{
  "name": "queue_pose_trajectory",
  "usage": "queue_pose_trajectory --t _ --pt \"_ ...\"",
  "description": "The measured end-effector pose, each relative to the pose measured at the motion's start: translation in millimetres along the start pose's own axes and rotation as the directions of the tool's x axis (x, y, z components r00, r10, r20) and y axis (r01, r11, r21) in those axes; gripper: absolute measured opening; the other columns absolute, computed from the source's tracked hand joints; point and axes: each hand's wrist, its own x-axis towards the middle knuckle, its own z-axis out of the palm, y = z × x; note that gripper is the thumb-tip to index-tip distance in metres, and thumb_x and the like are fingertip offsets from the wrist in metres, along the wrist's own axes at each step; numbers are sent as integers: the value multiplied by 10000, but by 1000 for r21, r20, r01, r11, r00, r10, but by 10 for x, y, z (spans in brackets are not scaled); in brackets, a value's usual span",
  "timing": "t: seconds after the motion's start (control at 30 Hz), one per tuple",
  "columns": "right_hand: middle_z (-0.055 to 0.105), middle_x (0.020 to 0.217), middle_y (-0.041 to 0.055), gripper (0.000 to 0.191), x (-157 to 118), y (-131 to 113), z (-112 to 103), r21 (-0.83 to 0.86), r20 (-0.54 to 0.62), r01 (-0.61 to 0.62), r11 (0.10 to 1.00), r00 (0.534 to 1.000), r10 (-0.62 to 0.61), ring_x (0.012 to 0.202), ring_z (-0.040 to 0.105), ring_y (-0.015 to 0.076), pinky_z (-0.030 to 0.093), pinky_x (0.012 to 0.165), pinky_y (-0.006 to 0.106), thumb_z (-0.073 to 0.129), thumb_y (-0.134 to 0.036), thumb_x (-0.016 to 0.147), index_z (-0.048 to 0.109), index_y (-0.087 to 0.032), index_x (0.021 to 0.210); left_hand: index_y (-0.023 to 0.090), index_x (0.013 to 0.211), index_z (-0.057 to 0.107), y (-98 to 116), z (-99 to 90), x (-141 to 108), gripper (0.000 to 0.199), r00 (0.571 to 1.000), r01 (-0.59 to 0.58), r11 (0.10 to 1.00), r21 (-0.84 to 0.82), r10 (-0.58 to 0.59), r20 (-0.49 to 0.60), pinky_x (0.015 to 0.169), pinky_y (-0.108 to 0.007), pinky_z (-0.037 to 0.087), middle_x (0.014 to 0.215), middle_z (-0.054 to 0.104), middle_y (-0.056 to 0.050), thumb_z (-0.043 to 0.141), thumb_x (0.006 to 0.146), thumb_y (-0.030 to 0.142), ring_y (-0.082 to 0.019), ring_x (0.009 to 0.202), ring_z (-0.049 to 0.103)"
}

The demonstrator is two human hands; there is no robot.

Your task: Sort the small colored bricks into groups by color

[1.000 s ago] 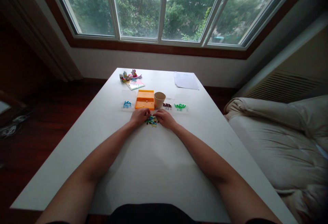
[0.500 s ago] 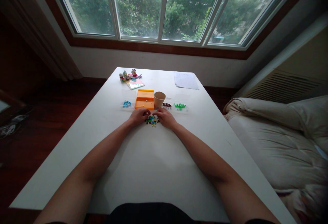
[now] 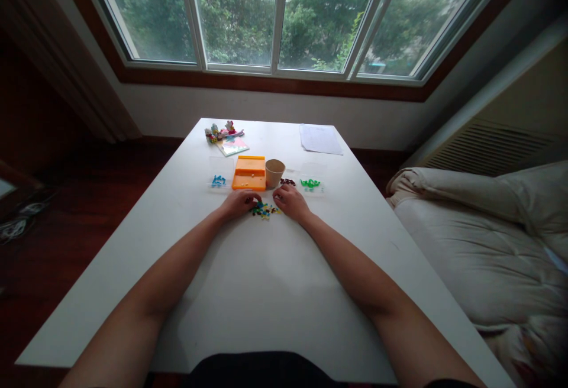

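A pile of small blue, green, yellow and dark pieces lies on the white table. At its left edge my left hand has its fingers curled together; what they hold, if anything, is too small to name. My right hand is closed at the pile's right side, near the dark brown pieces, and its fingertips hide whatever is between them. Behind the hands stand an orange box with a few white bits in it and a paper cup.
Blue pieces lie in a clear container on the left, green pieces in another on the right. Farther back are small figurines, a shiny card and papers. A sofa stands right of the table.
My right hand has moved slightly right, away from my left hand, showing more of the pile's right side. The view has shifted slightly.
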Motion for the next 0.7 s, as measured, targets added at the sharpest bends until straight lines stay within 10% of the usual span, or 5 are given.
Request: queue_pose_trajectory --t 0.47,0.7 --pt "632 919 80 73 14 20 10 5 -10 -41 999 999 41 924 547 219 451 834 333 635 -219 893 705 -205 880 209 892 718 59 -14 -17 148 993 95 987 127 -86 -78 625 -240 366 782 667 -13 631 840 317 -138 677 548" --pt "684 852 66 198 72 111 -101 49 -214 -249 967 943 254 776 586 194 431 737 297 529 -291 944 701 -194 953 205 899 726 78 11 -1 160 994 100 986 133 -92 -63 633 -242 380 825 693 -28 626 856 322 -150 710 575"
